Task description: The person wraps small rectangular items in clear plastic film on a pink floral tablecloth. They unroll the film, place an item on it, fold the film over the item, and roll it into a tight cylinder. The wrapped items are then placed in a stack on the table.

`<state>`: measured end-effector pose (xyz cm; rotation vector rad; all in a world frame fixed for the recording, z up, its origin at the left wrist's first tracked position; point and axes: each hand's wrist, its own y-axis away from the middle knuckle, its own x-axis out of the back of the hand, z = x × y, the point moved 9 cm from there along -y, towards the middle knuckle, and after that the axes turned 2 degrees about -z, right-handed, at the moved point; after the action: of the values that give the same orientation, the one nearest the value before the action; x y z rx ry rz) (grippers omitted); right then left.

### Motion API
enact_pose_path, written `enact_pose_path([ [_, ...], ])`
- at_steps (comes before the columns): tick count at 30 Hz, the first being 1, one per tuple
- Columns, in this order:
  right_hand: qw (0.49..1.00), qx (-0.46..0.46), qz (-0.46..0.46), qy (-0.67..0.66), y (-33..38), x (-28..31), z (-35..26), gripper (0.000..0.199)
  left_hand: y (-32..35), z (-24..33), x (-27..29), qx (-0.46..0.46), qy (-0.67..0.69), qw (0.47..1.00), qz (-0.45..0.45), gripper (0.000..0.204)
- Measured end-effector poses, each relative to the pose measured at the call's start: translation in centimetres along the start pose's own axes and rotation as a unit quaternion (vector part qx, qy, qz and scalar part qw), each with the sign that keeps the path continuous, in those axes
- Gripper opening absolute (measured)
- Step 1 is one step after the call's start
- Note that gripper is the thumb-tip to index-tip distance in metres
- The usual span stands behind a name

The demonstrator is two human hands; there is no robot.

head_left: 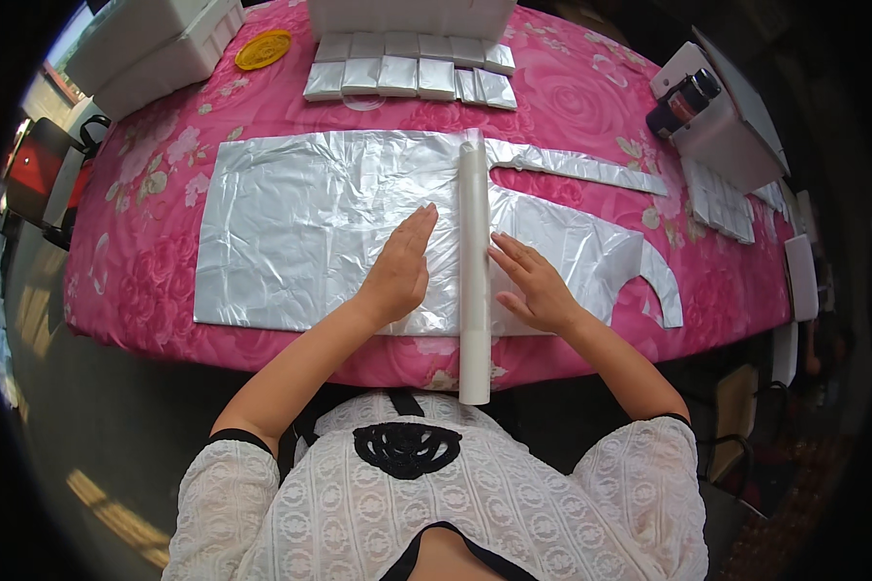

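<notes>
A thin, wrinkled silvery plastic sheet (291,228) lies flat across the table, with strap-like strips at its right end. A pale, slim roll (474,242) rests across its middle, pointing from far to near, its near end reaching past the table edge. My left hand (397,271) is on the sheet just left of the roll, fingers stretched out and together, holding nothing. On the other side, my right hand (541,290) has its fingers extended and thumb apart; its fingertips are close beside the roll, and I cannot tell whether they touch it.
Silvery folded packets (397,76) sit in rows at the back, before a white box (412,15). White foam boxes (155,48) and a yellow dish (263,48) are far left. A dark bottle (683,102), white box (736,121) and more packets (719,201) stand right on the pink floral tablecloth (145,281).
</notes>
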<state>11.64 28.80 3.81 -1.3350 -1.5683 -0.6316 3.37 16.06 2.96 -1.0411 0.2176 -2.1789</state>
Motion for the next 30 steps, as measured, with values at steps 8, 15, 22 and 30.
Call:
enact_pose_path([
  [8,0.991,0.098,-0.088,0.021,-6.0,-4.8,-4.2,0.063,5.5,-1.9,9.7,0.097,-0.069,0.992,0.046,0.061],
  [15,0.881,0.348,-0.187,-0.259,-14.0,-9.2,-22.5,0.045,11.7,-4.0,17.3,0.214,-0.032,0.968,0.123,0.058],
  [22,0.967,0.243,-0.069,-0.041,-18.2,-8.4,-15.2,0.048,21.9,-3.1,20.5,0.347,0.003,0.925,0.156,0.047],
  [30,0.944,0.319,-0.081,-0.025,-25.6,-16.0,-20.1,0.052,23.9,-2.4,19.1,0.394,-0.155,0.897,0.128,0.052],
])
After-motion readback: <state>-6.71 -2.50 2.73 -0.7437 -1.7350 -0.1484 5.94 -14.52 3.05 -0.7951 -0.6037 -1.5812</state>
